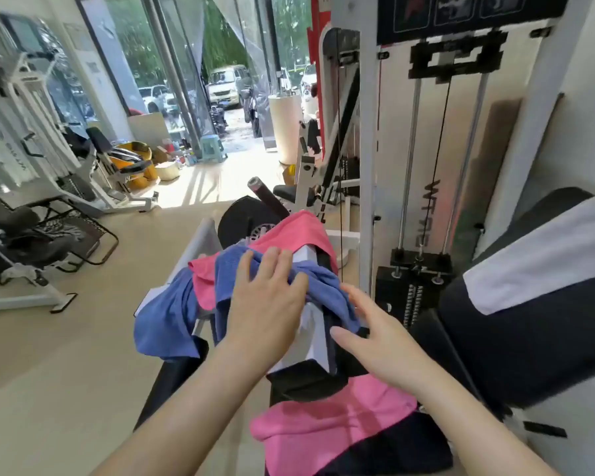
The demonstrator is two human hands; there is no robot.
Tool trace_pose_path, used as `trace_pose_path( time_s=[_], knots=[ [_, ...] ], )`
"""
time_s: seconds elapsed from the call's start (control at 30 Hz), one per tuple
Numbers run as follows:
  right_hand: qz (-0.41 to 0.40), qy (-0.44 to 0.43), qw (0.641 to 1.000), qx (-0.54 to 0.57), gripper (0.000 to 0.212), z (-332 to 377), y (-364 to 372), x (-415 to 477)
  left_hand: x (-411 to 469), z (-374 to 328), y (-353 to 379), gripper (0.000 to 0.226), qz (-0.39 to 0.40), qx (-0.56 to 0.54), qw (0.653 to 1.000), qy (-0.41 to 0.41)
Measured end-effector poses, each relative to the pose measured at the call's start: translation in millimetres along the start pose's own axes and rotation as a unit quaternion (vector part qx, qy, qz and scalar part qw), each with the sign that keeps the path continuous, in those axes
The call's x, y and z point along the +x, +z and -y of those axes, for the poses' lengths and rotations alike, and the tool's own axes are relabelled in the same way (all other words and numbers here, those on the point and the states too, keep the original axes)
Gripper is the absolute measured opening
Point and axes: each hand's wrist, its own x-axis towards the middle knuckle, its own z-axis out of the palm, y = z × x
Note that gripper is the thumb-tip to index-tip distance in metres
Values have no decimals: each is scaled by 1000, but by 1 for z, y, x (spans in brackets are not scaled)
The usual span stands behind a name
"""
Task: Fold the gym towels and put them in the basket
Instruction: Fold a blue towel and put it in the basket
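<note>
Pressing the blue towel [227,283], left hand [268,297] lies flat; right hand [375,338], fingers [356,298] straight, beside its edge

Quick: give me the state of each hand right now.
Left hand: open, fingers laid on the blue towel.
Right hand: open, fingers straight, holding nothing, at the edge of that towel.

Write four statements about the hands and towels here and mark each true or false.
1. The left hand rests on the blue towel. True.
2. The right hand is clenched in a fist. False: its fingers are straight, holding nothing.
3. The blue towel is neatly folded. False: it hangs crumpled over the machine frame.
4. A pink towel lies closer to the person than the blue one. True.
</note>
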Motion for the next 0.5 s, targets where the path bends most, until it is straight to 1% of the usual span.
trace_pose_path(
  time_s=[0.03,0.07,0.13,0.17,0.2,0.23,0.27,0.3,0.37,0.4,0.43,0.47,0.5],
  knots=[
    [-7,-20,1000,-17,75,4,6,16,8,11,2,36,7,8,1000,-21],
    [-22,-40,998,-47,77,7,12,32,14,20,0,31,-3,3,1000,-27],
    [-35,-86,991,-101,77,15,24,54,23,34,4,9,-59,-3,998,-9],
    [-42,-107,986,-119,73,17,29,63,27,39,6,9,-76,-9,997,9],
    [-53,-122,982,-132,68,21,33,68,30,42,4,18,-82,-24,996,27],
    [-63,-134,977,-156,63,23,36,73,33,47,6,22,-90,-46,994,41],
    [-79,-148,969,-184,58,25,38,77,35,52,4,17,-88,-73,992,46],
    [-99,-164,957,-219,52,27,40,82,41,56,3,7,-97,-87,991,42],
    [-153,-207,928,-268,43,32,40,93,52,67,-2,13,-115,-143,983,-26],
    [-181,-223,920,-268,40,33,37,97,57,71,-4,9,-128,-196,971,-58],
    [-205,-229,918,-249,38,34,31,102,63,74,-7,12,-142,-262,952,-77],
    [-235,-228,919,-220,35,36,22,105,68,76,-12,16,-128,-343,926,-94],
    [-265,-212,922,-189,33,39,9,109,70,78,-15,17,-103,-429,891,-105]
  ],
)
